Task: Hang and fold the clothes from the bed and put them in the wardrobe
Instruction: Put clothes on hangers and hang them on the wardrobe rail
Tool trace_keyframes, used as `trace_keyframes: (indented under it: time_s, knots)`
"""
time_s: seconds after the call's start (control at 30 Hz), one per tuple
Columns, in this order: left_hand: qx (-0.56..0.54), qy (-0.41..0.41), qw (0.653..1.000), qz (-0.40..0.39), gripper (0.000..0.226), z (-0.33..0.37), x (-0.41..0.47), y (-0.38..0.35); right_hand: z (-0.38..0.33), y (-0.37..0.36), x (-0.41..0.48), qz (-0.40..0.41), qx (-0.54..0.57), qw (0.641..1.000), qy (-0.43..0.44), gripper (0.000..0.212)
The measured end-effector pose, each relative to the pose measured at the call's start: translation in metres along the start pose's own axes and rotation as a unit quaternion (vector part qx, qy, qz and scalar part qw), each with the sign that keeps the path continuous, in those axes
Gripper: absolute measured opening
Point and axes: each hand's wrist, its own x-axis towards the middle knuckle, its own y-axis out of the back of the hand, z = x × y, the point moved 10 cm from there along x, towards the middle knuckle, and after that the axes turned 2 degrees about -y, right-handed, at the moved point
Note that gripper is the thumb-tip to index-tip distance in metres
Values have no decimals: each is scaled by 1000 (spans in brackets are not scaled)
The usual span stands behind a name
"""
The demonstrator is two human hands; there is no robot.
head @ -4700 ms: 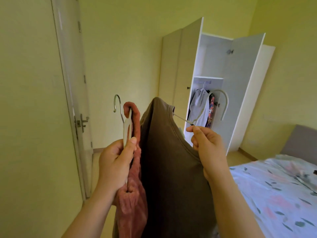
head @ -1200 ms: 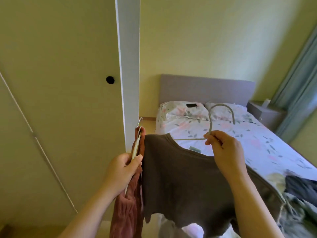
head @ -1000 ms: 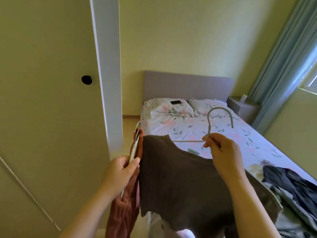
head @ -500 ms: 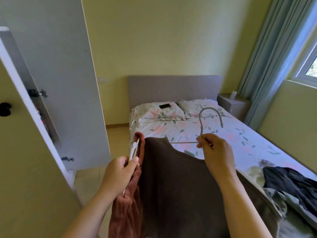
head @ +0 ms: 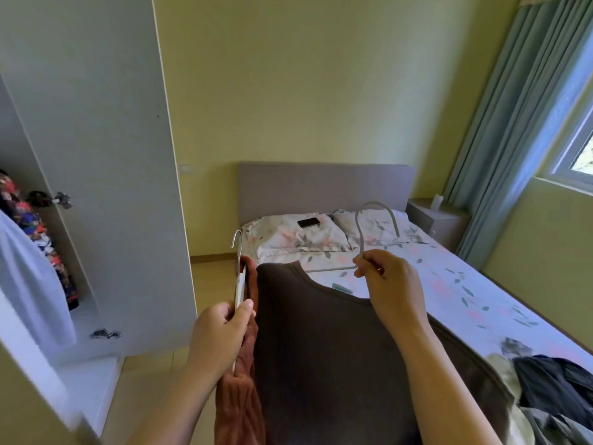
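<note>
Two hangers pinched: white plastic hanger (head: 239, 290) in the left hand (head: 221, 329), grey wire hanger (head: 361, 239) with brown T-shirt (head: 337, 364) in the right hand (head: 388, 281); white wardrobe (head: 96, 155) stands leftward, nearer the left.

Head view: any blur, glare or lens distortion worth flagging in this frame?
Head view: wide-angle bowing leans the wardrobe door and curtain; the near door edge at lower left is smeared; the window is overexposed; left hand on the white hanger and right hand on the grey hanger look sharp.
</note>
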Motion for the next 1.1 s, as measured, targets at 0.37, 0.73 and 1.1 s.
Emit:
trace_keyframes:
  time_s: [0.37,0.73,1.1]
  knots:
    - [13,-29,998,56,42,0,86,27,-43,-69,79,-8,52,997,51,26]
    - [55,31,977,203,37,-43,162,82,-105,-217,186,-133,105,973,155,18]
    - [62,91,931,349,41,-79,156,160,-194,-343,181,-250,201,922,217,17]
